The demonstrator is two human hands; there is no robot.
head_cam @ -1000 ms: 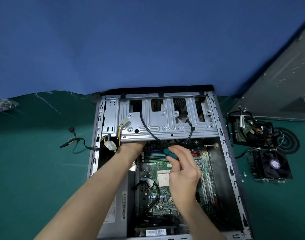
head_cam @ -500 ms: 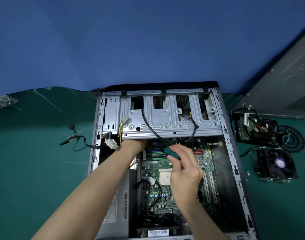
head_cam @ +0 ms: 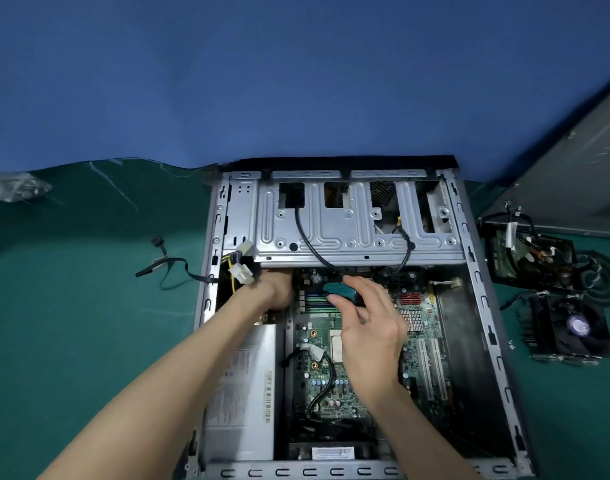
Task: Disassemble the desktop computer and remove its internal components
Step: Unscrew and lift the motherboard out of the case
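Head view: the right grip [head_cam: 369, 327] hovers over the motherboard [head_cam: 423, 344] inside the open computer case [head_cam: 483, 306], thumb and fingers curled round a teal-handled tool [head_cam: 338, 291] whose tip runs away from the grip toward the underside of the drive cage [head_cam: 359, 233]; the tip itself is hidden. Just left of that grip, the left grip [head_cam: 277, 289] reaches under the cage's near edge; its fingers are out of sight there, so whether it holds anything cannot be told. A white connector [head_cam: 241, 271] hangs touching or just beside the left wrist; the power supply [head_cam: 243, 393] lies under the left forearm. A black cable [head_cam: 305, 237] crosses the cage beyond both grips. Well right of the right grip, outside the case on the green table [head_cam: 71, 323], sit a cooler fan [head_cam: 573, 327] and a second black part [head_cam: 528, 254]; a loose cable [head_cam: 165, 268] lies left of the left grip.
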